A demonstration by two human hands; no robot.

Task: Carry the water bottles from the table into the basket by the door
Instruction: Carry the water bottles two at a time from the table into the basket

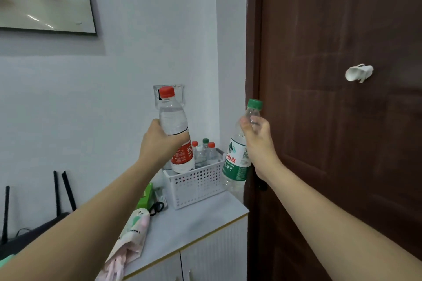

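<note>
Fingers of the left hand point(162, 143) wrap the body of the red-capped bottle point(175, 130), upright at 12 o'clock above the white perforated basket point(196, 183); fingers of the right hand point(258, 141) curl round the neck of the green-capped bottle point(239, 155), at 3 o'clock of the basket. Inside the basket stand several bottles point(205, 155) — red and green caps visible — on a white cabinet point(194, 223) just beside the brown door point(331, 121).
</note>
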